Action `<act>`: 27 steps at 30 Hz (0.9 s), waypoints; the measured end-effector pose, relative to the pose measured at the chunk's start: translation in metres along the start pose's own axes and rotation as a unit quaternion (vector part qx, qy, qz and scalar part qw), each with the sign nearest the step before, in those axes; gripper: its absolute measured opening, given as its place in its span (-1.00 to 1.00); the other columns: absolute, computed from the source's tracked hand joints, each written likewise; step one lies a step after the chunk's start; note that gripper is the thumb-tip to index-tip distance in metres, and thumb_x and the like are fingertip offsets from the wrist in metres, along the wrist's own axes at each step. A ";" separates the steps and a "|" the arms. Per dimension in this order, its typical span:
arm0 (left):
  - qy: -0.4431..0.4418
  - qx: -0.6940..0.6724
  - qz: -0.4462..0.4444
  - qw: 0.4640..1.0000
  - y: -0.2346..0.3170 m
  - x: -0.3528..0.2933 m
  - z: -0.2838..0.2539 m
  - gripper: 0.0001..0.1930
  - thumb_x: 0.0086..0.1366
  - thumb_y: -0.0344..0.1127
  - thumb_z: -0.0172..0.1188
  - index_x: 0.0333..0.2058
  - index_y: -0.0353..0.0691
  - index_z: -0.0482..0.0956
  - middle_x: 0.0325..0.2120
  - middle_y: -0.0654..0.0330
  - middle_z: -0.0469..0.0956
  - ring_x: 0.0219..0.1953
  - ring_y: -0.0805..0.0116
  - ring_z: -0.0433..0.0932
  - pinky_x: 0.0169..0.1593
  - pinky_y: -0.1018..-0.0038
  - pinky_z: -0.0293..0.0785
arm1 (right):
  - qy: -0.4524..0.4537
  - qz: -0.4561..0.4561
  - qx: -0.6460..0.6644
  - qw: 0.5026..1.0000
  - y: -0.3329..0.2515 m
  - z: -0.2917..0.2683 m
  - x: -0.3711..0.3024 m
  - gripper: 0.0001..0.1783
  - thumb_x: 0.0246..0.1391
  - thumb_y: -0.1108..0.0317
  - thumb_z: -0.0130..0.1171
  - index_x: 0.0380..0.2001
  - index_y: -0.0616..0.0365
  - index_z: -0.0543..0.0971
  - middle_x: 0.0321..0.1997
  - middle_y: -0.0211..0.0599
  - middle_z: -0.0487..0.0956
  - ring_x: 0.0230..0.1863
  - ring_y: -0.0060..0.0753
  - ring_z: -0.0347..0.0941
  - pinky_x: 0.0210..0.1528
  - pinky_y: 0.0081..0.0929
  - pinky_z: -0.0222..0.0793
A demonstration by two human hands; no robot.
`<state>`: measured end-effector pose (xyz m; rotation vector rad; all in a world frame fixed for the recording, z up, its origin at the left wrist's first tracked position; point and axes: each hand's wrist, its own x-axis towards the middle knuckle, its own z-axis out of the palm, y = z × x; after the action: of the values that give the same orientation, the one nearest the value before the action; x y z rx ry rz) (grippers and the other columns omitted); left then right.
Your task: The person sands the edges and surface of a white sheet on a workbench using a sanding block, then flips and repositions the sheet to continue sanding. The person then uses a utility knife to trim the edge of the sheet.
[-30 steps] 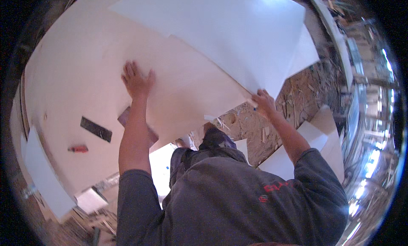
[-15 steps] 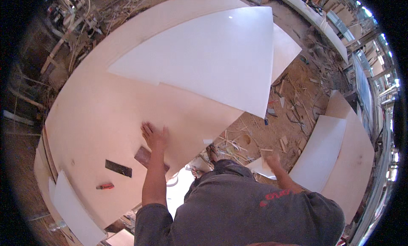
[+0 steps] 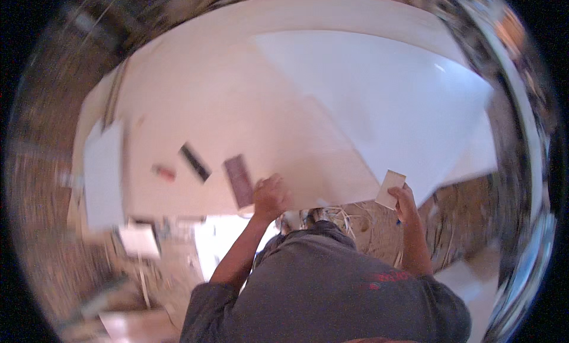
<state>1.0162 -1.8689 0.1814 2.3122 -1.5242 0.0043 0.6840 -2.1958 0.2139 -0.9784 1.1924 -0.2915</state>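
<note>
My right hand [image 3: 405, 202] is closed on a small pale rectangular wood block [image 3: 390, 189], held upright by its lower right side over the near corner of a white sheet [image 3: 379, 94]. My left hand [image 3: 272, 196] is at the near edge of a large pale plywood board [image 3: 189, 94]. Its fingers look bent, but blur hides whether anything is in them. Just left of that hand lies a dark reddish-brown flat block [image 3: 238, 181]. Further left on the board are a black flat strip [image 3: 195, 162] and a small red tool [image 3: 164, 172], smeared.
The white sheet covers the board's right part. A narrow white panel [image 3: 104, 177] lies at the board's left end. Pale offcuts [image 3: 139, 241] and wood scraps [image 3: 347, 218] litter the brown floor. Another white panel [image 3: 468, 284] is at the lower right.
My view has turned, so the board appears rotated. My right hand has brought the wood block up from beside my body to the white sheet. My left hand's outstretched fingers now look bent.
</note>
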 end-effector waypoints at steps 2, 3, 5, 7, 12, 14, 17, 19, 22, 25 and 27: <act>0.066 -0.050 -0.091 0.992 0.023 -0.016 -0.013 -0.73 0.17 -0.14 0.33 -0.24 -0.18 0.65 -0.16 0.09 0.60 -0.03 0.11 0.56 0.08 0.08 0.37 | -0.083 -0.042 -0.057 0.994 -0.001 0.029 0.027 -0.45 -0.01 0.38 0.27 0.10 0.26 0.49 -0.04 -0.23 0.62 -0.11 -0.35 0.59 -0.09 -0.39 0.53; 0.101 -0.068 -0.133 0.984 0.024 -0.032 -0.020 -0.79 0.16 -0.18 0.35 -0.31 -0.17 0.65 -0.27 0.13 0.62 -0.14 0.13 0.60 -0.02 0.11 0.41 | -0.131 -0.040 -0.094 0.986 -0.002 0.056 0.039 -0.45 -0.01 0.37 0.28 0.10 0.26 0.50 -0.04 -0.24 0.62 -0.10 -0.37 0.59 -0.10 -0.40 0.52; 0.140 -0.036 -0.187 0.972 0.019 -0.072 -0.032 -0.85 0.14 -0.24 0.37 -0.37 -0.14 0.64 -0.38 0.18 0.59 -0.26 0.16 0.59 -0.11 0.15 0.39 | -0.216 -0.044 -0.160 0.962 -0.014 0.130 0.032 -0.45 0.01 0.35 0.29 0.10 0.26 0.50 -0.03 -0.26 0.61 -0.10 -0.40 0.58 -0.13 -0.43 0.50; 0.164 -0.011 -0.242 0.956 0.021 -0.103 -0.038 -0.88 0.13 -0.28 0.38 -0.42 -0.13 0.63 -0.47 0.22 0.57 -0.35 0.18 0.58 -0.17 0.17 0.38 | -0.277 -0.058 -0.177 0.943 -0.022 0.205 0.026 -0.51 0.06 0.33 0.31 0.06 0.26 0.53 -0.10 -0.32 0.62 -0.17 -0.46 0.55 -0.22 -0.42 0.49; 0.204 0.016 -0.370 0.906 0.028 -0.161 -0.039 -0.85 0.13 -0.28 0.40 -0.52 -0.09 0.59 -0.57 0.27 0.53 -0.50 0.24 0.54 -0.27 0.22 0.31 | -0.341 -0.148 -0.242 0.896 -0.060 0.339 0.056 -0.61 0.10 0.27 0.35 -0.01 0.13 0.59 -0.23 -0.41 0.62 -0.30 -0.49 0.50 -0.32 -0.44 0.42; 0.233 0.014 -0.403 0.885 0.030 -0.181 -0.040 -0.84 0.14 -0.29 0.40 -0.54 -0.07 0.58 -0.60 0.29 0.51 -0.52 0.27 0.53 -0.29 0.23 0.29 | -0.332 -0.158 -0.179 0.913 -0.094 0.394 0.028 -0.66 0.13 0.26 0.33 -0.05 0.12 0.59 -0.28 -0.43 0.59 -0.34 -0.52 0.47 -0.35 -0.46 0.38; 0.221 0.029 -0.411 0.884 0.020 -0.190 -0.044 -0.84 0.15 -0.30 0.40 -0.53 -0.07 0.58 -0.61 0.30 0.51 -0.53 0.28 0.53 -0.30 0.24 0.28 | -0.366 -0.201 -0.102 0.903 -0.139 0.454 0.021 -0.67 0.16 0.20 0.34 -0.07 0.09 0.58 -0.30 -0.45 0.55 -0.37 -0.54 0.41 -0.30 -0.44 0.39; 0.220 0.026 -0.416 0.882 0.003 -0.197 -0.044 -0.86 0.16 -0.30 0.39 -0.51 -0.08 0.60 -0.59 0.29 0.53 -0.51 0.27 0.55 -0.29 0.24 0.31 | -0.378 -0.207 -0.067 0.900 -0.156 0.489 0.020 -0.65 0.18 0.15 0.34 -0.07 0.09 0.57 -0.28 -0.43 0.53 -0.34 -0.53 0.42 -0.22 -0.41 0.42; 0.217 0.013 -0.409 0.887 -0.032 -0.209 -0.048 -0.91 0.16 -0.30 0.38 -0.44 -0.10 0.64 -0.54 0.27 0.58 -0.46 0.24 0.59 -0.23 0.24 0.36 | -0.358 -0.171 -0.067 0.916 -0.159 0.527 0.022 -0.56 0.20 0.07 0.34 -0.01 0.13 0.54 -0.23 -0.38 0.53 -0.20 -0.44 0.51 -0.08 -0.36 0.46; 0.237 -0.012 -0.376 0.896 -0.075 -0.208 -0.057 -0.92 0.15 -0.30 0.38 -0.40 -0.10 0.66 -0.51 0.27 0.59 -0.44 0.23 0.60 -0.20 0.23 0.36 | -0.281 -0.262 -0.279 0.880 -0.111 0.520 0.043 -0.32 0.18 -0.04 0.36 0.18 0.19 0.45 -0.14 -0.23 0.57 -0.04 -0.22 0.56 0.06 -0.22 0.47; 0.257 -0.041 -0.348 0.901 -0.113 -0.194 -0.060 -0.92 0.15 -0.31 0.38 -0.38 -0.10 0.67 -0.46 0.24 0.63 -0.38 0.21 0.63 -0.17 0.22 0.37 | -0.148 -0.447 -0.494 0.731 -0.060 0.481 0.102 -0.08 0.13 -0.17 0.38 0.37 0.20 0.35 -0.04 -0.05 0.63 0.07 0.02 0.56 0.16 -0.05 0.45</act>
<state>1.0480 -1.6397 0.1641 2.3931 -0.4020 0.3273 1.1622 -2.0653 0.2116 -2.4472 0.4083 -0.2138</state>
